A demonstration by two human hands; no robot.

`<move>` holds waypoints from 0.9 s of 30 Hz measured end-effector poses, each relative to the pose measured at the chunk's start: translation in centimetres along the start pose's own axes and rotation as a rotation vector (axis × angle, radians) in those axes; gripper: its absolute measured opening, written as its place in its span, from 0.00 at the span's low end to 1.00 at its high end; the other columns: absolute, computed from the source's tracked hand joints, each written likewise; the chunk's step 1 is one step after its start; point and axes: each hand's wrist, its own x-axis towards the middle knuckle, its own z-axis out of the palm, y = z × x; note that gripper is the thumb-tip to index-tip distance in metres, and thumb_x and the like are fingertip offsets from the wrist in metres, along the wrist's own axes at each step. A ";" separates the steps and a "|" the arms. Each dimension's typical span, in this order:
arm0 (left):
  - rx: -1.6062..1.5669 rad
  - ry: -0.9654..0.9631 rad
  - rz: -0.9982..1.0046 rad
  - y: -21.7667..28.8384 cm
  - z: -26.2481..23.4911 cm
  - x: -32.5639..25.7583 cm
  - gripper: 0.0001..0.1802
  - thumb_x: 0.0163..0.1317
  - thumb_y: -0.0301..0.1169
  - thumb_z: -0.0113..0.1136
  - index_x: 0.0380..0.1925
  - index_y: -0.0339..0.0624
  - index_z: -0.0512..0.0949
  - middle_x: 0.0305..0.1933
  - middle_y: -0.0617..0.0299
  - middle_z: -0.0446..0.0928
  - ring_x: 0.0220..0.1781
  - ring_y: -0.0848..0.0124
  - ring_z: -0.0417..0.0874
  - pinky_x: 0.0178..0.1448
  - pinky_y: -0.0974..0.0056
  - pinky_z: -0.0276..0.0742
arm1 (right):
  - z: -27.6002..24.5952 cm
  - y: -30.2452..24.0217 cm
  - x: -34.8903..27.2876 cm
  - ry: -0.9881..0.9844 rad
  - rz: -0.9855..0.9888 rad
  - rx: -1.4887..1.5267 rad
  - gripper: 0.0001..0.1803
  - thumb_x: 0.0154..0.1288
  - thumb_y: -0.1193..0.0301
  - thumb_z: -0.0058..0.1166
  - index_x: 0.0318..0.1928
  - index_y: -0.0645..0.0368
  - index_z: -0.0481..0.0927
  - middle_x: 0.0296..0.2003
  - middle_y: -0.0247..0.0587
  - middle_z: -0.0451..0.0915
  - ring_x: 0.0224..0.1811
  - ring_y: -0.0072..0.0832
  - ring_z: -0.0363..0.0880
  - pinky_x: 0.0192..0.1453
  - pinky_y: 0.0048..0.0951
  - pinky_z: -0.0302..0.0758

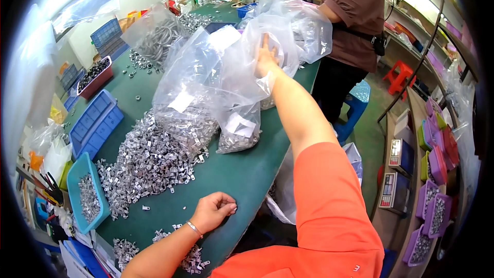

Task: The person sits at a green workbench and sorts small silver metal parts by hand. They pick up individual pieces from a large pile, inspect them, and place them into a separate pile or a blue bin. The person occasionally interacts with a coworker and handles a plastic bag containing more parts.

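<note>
Up against your splayed right hand (266, 59): clear bag (237, 74). Your left hand (212, 212) curls nearer you, can't tell if empty.

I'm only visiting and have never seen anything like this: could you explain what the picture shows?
There is no machine, only a person working bare-handed. A wide fisheye camera worn on the head looks down, so straight edges bend. The right hand reaches out to a clear plastic bag; whether it grips it, I cannot tell. The left hand, fairly curled, is near the edge of the green table; I cannot tell whether it holds anything. On the table lies a heap of small metal parts, beside a turquoise tray of more.
</note>
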 end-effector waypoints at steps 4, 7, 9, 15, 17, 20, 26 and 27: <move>0.025 -0.007 0.007 0.2 0.2 0.1 0.04 0.59 0.23 0.60 0.32 0.34 0.76 0.29 0.62 0.80 0.31 0.79 0.80 0.37 0.74 0.78 | -1.6 1.1 2.6 -0.206 -0.009 0.094 0.26 0.52 0.68 0.56 0.55 0.53 0.74 0.57 0.51 0.67 0.59 0.45 0.68 0.61 0.40 0.65; 0.017 -0.010 0.016 0.0 0.2 0.2 0.04 0.59 0.24 0.60 0.32 0.34 0.77 0.27 0.63 0.80 0.29 0.80 0.79 0.36 0.75 0.77 | -2.1 3.6 3.7 -0.282 -0.104 0.388 0.20 0.53 0.65 0.55 0.48 0.58 0.80 0.44 0.53 0.79 0.50 0.42 0.78 0.56 0.32 0.70; 0.000 0.016 0.006 -0.5 -0.1 -0.1 0.04 0.59 0.24 0.60 0.32 0.35 0.77 0.26 0.64 0.80 0.28 0.81 0.79 0.35 0.75 0.76 | -3.9 1.6 1.8 -0.493 -0.116 0.345 0.25 0.51 0.68 0.55 0.54 0.56 0.77 0.48 0.46 0.79 0.54 0.40 0.76 0.62 0.39 0.66; -0.027 -0.004 0.021 -0.3 0.2 0.2 0.04 0.59 0.24 0.60 0.32 0.35 0.77 0.26 0.64 0.80 0.28 0.81 0.79 0.35 0.75 0.76 | -3.6 3.9 -1.8 -0.250 -0.500 -0.462 0.33 0.48 0.76 0.54 0.59 0.45 0.69 0.52 0.35 0.76 0.59 0.33 0.70 0.69 0.58 0.45; 0.009 -0.001 0.019 -0.2 0.3 0.3 0.04 0.59 0.24 0.60 0.32 0.35 0.77 0.26 0.64 0.80 0.28 0.81 0.79 0.36 0.75 0.76 | -3.5 4.3 -0.6 -0.220 -0.516 -0.405 0.19 0.50 0.74 0.52 0.46 0.46 0.77 0.41 0.37 0.81 0.51 0.34 0.77 0.65 0.50 0.56; 0.023 0.018 0.037 -0.2 0.1 0.0 0.04 0.59 0.24 0.60 0.32 0.35 0.77 0.26 0.64 0.80 0.29 0.81 0.79 0.36 0.75 0.77 | -5.2 1.4 0.6 -0.103 -0.375 -0.343 0.12 0.54 0.71 0.47 0.38 0.46 0.80 0.35 0.41 0.82 0.44 0.35 0.80 0.56 0.44 0.64; -0.014 0.023 0.042 -0.5 0.3 0.1 0.03 0.59 0.22 0.59 0.32 0.34 0.76 0.28 0.62 0.79 0.30 0.79 0.79 0.37 0.74 0.78 | -8.1 3.1 2.8 0.203 -0.451 -0.358 0.10 0.58 0.70 0.44 0.35 0.48 0.79 0.31 0.45 0.82 0.38 0.40 0.80 0.44 0.41 0.70; 0.021 0.014 0.043 -0.4 0.4 0.1 0.03 0.59 0.22 0.59 0.32 0.34 0.76 0.29 0.62 0.79 0.30 0.79 0.79 0.37 0.73 0.78 | -9.1 2.9 2.1 0.202 -0.439 -0.378 0.10 0.57 0.71 0.44 0.36 0.48 0.79 0.31 0.45 0.82 0.38 0.40 0.80 0.43 0.41 0.70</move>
